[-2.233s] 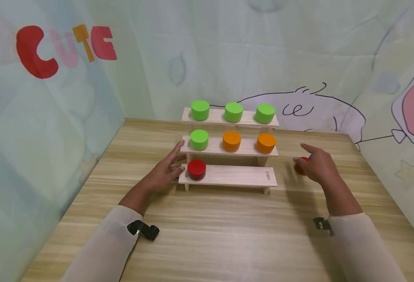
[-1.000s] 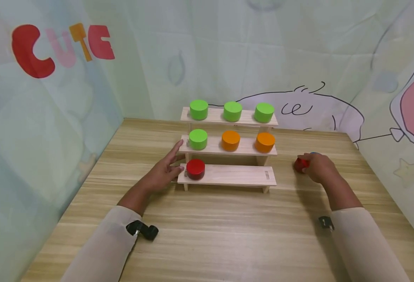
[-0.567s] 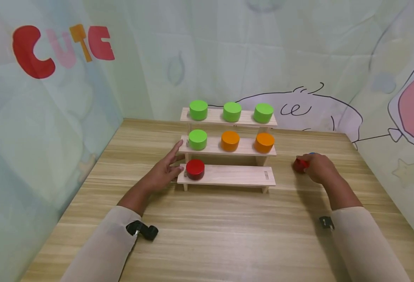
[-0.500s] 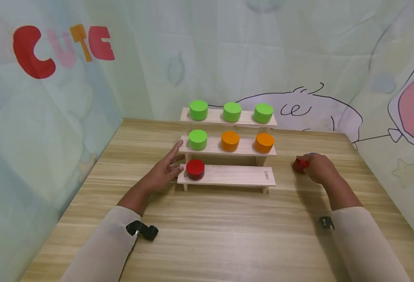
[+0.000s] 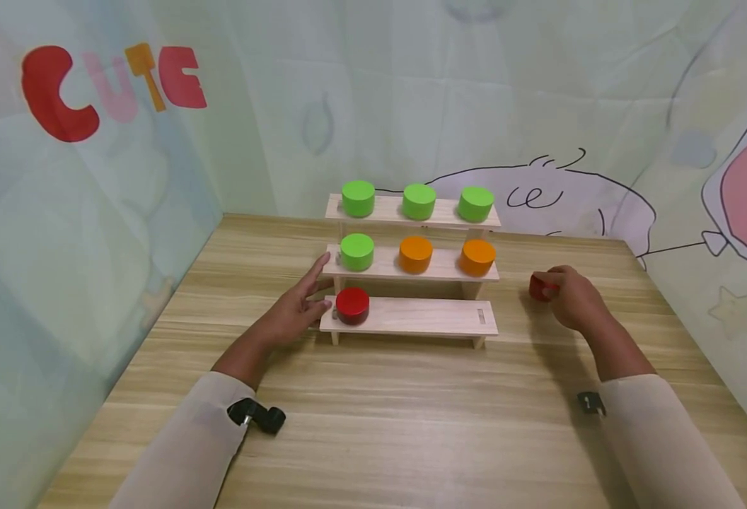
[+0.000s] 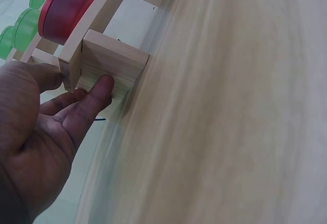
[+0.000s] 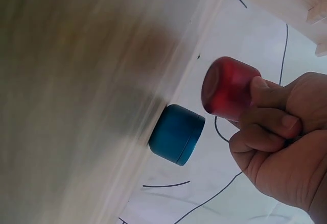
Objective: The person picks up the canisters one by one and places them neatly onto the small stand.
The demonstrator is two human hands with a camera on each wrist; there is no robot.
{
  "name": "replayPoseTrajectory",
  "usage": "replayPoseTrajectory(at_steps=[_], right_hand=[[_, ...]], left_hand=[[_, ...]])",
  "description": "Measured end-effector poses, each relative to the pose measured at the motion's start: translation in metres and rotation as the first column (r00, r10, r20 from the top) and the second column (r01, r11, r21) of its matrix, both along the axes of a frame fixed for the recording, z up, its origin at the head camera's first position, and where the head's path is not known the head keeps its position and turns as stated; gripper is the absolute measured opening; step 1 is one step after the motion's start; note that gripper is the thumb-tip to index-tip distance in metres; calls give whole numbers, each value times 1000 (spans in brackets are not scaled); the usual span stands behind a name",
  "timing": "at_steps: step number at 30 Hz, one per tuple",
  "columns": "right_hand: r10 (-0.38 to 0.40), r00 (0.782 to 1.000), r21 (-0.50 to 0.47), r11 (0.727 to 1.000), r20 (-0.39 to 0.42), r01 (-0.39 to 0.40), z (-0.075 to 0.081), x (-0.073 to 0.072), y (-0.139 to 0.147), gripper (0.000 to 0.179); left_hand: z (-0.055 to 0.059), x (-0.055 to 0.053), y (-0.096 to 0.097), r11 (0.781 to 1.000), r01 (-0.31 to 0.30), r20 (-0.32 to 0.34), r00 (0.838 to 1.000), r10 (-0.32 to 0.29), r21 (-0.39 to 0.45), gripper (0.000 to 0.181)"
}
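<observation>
My right hand [image 5: 574, 297] pinches a shiny red cylinder [image 7: 231, 87] between thumb and fingers, right of the stand. In the right wrist view the cylinder is above the table, beside a blue cylinder [image 7: 177, 134] that stands on it; in the head view the hand hides the blue one. My left hand [image 5: 292, 311] rests against the left end of a three-tier wooden stand [image 5: 427, 316], its fingers spread. In the left wrist view the thumb [image 6: 47, 76] meets the end of the lowest board. Another red cylinder [image 5: 352, 307] stands on that board's left end.
The top tier bears three green cylinders [image 5: 419, 202]. On the middle tier are a green cylinder [image 5: 356, 252] and two orange cylinders [image 5: 415, 255]. The wooden table [image 5: 373, 410] ends at a printed cloth backdrop [image 5: 271, 127] behind and on both sides.
My right hand has closed its fingers on the red cylinder and raised it slightly. The blue cylinder, partly visible before, is hidden in the head view. The left hand stays in place.
</observation>
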State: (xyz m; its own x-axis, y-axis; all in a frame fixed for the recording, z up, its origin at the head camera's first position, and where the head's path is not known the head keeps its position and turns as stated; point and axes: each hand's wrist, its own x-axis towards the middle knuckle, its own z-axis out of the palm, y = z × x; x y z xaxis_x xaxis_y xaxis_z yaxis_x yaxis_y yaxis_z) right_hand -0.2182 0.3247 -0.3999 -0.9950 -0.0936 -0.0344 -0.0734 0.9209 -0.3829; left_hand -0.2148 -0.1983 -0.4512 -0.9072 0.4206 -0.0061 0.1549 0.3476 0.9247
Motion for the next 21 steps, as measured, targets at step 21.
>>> replayPoseTrajectory(at_steps=[21], right_hand=[[-60,964,-177,984,-261,13,11,24,-27,43]], left_hand=[[0,-1,0,1000,4,6,1000,-5,10,96]])
